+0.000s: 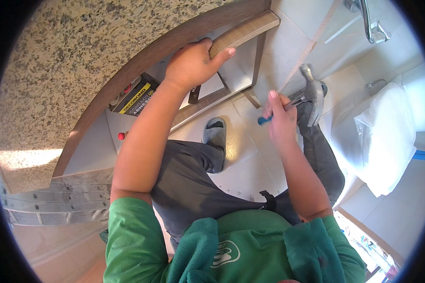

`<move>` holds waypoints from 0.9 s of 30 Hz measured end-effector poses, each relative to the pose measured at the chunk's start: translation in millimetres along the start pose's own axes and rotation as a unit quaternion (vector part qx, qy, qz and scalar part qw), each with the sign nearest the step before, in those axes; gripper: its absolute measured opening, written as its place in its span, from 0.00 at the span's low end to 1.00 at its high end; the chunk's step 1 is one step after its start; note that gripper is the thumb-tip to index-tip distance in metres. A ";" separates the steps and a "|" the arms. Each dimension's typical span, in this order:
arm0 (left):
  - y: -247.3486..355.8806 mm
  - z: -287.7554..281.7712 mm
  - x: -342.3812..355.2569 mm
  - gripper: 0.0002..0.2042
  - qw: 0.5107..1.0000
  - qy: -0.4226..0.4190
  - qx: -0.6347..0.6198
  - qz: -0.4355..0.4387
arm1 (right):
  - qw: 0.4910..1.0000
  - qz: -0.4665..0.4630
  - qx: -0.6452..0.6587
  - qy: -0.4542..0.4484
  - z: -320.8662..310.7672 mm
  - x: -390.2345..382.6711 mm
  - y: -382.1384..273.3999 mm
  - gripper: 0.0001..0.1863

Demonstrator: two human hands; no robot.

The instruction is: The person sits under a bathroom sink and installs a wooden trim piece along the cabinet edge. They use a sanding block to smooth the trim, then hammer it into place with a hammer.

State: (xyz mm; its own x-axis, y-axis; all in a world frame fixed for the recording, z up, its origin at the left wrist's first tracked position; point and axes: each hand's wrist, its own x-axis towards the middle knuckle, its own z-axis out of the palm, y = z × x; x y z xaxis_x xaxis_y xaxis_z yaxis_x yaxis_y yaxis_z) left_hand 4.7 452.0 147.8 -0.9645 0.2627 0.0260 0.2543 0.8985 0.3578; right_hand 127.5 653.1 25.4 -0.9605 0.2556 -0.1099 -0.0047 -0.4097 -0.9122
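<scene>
My right hand [283, 122] is closed round the handle of a claw hammer [312, 96]. Its worn metal head points away from me to the right, and a bit of blue grip shows below my fingers. My left hand [191, 66] is clasped over the end of a wood-grain board [245, 33] at the open front of a cabinet. The thumb lies along the board's near edge, while the other fingers are mostly hidden behind it. A gap separates the hammer from the board.
A speckled granite countertop [80, 56] with a curved brown edge covers the upper left. Inside the cabinet stands a dark container with a yellow band [136, 96]. On the right hang a white plastic bag [387, 137] and a chrome tap [367, 21]. An aluminium ladder [56, 203] lies lower left.
</scene>
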 end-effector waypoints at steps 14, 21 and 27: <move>3.9 -6.3 -2.6 0.38 1.000 0.004 0.014 -0.006 | 0.997 0.026 0.069 -0.029 42.2 83.1 12.9 0.25; 9.7 -12.4 -3.8 0.38 0.999 -0.034 0.007 -0.019 | 0.979 -0.132 0.153 -0.032 44.5 65.9 2.2 0.23; 15.6 -17.4 -4.2 0.37 0.998 -0.046 0.034 -0.032 | 0.995 0.071 0.057 -0.042 43.1 83.9 7.2 0.24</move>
State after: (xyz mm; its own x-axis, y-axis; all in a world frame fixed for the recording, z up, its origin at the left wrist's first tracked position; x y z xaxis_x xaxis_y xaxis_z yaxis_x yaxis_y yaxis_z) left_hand 11.5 458.8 169.4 -0.9690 0.2332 -0.0818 0.2006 0.9354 0.2913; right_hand 34.9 633.8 26.6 -0.9735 0.1170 -0.1964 0.1049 -0.5346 -0.8385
